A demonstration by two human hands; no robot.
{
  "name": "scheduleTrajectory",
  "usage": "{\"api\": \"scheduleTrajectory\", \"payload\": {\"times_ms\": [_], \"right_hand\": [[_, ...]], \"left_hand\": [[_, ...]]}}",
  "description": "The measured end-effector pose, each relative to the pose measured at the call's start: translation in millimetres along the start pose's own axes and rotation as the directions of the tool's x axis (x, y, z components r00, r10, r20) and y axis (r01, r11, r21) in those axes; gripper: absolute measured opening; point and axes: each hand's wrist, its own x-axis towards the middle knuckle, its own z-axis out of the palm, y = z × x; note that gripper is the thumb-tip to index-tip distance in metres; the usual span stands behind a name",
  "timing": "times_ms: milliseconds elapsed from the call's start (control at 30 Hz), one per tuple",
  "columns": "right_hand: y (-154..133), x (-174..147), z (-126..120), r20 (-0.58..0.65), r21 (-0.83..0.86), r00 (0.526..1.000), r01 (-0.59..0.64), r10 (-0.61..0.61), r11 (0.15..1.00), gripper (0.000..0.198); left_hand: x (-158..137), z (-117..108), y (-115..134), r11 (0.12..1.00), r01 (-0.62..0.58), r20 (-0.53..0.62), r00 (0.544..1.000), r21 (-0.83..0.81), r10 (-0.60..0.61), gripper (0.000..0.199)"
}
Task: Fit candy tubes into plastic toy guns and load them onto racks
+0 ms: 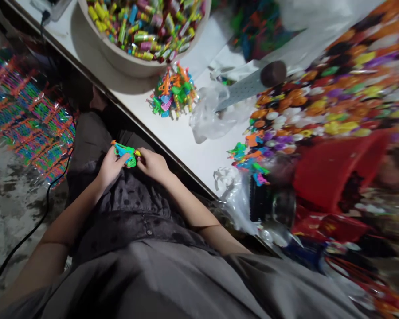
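Above my lap, my left hand [110, 167] is closed round a small plastic toy [131, 158] in bright green and blue, with an orange tip sticking out at its far left. My right hand [153, 165] pinches a small yellow piece [137, 153] at the toy's right end. The fingertips of both hands are close together, and part of the toy is hidden under them. On the table edge beyond, nearest to my hands, lies a pile of similar small colourful plastic toys [176, 91].
A round tub [129, 66] full of small colourful tubes stands on the white table [189, 146]. To the right are a clear plastic bag [209, 115], a heap of mixed coloured pieces [299, 106] and a red basket [332, 173]. Bagged toys [29, 110] and a black cable [48, 199] lie left.
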Motion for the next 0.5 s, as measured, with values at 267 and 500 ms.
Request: {"api": "scheduleTrajectory", "payload": {"times_ms": [267,500], "right_hand": [[61,40,-104,-0.408,0.083,0.879,-0.234,0.247,0.969,0.035],[122,109,-186,-0.493,-0.12,0.841,-0.32,0.224,0.94,0.034]], "left_hand": [[24,-57,6,0.999,0.036,-0.045,0.998,-0.029,-0.038,0.045],[45,-100,-20,0.954,0.082,-0.092,0.989,-0.287,-0.113,0.034]]}}
